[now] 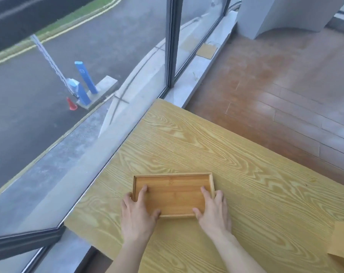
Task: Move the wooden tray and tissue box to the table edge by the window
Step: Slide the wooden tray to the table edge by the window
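Beside the tall window (78,79), a pale wood-grain worktop (216,150) runs with its left edge along the glass and sill, and brown plank floor (275,91) shows beyond its far end. At the lower right border a tan cardboard-coloured corner (342,241) intrudes; it may be the tissue box, but too little shows to say.

On the near part of the worktop lies the wooden tray (173,194), flat, empty, rim upward. Its long axis runs left to right across the view, roughly square to the window-side edge, with its short left end pointing toward the glass. It sits near that edge but not against it; bare worktop shows between.

The left hand (137,215) holds the tray's near-left corner, thumb at the front rim and fingers curled over the short end. The right hand (214,211) mirrors it at the near-right corner. Each grip is narrow, closed on the rim.

The tray step looks to be in hand. The next move probably calls for sliding or carrying the tray leftward to the window-side edge, keeping it level and stopping before it overhangs, then letting go to fetch the box.
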Motion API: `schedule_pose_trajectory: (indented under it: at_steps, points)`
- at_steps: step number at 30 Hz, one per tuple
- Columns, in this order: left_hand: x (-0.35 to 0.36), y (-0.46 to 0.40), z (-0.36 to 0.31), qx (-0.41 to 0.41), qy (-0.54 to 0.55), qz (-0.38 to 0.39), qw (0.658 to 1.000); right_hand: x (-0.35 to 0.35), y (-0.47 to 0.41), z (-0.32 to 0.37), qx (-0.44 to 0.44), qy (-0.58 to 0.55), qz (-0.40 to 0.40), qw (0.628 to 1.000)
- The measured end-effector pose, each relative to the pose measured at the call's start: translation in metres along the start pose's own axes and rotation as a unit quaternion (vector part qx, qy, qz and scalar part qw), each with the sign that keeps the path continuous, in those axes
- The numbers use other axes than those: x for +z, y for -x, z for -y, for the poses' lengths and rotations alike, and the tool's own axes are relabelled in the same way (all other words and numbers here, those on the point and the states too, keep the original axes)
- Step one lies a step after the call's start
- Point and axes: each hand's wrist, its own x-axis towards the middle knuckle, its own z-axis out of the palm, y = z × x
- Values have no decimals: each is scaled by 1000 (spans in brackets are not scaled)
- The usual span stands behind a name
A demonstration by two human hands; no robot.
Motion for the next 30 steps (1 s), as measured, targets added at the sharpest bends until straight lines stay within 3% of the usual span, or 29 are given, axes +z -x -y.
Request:
schedule_pose_trajectory:
  at_steps: [9, 14, 26, 30]
  points:
    - [-29, -18, 64, -156, 75, -60, 983, 6, -55, 121, -145, 61, -7, 988]
    - [-34, -27, 73, -190, 96, -74, 974, 4, -90, 171, -197, 103, -18, 975]
    - [-29, -35, 76, -174, 91, -51, 979, 7, -141, 210, -224, 78, 30, 971]
    - [-31, -36, 80, -134, 46, -85, 986, 13, -129, 199, -261, 83, -4, 962]
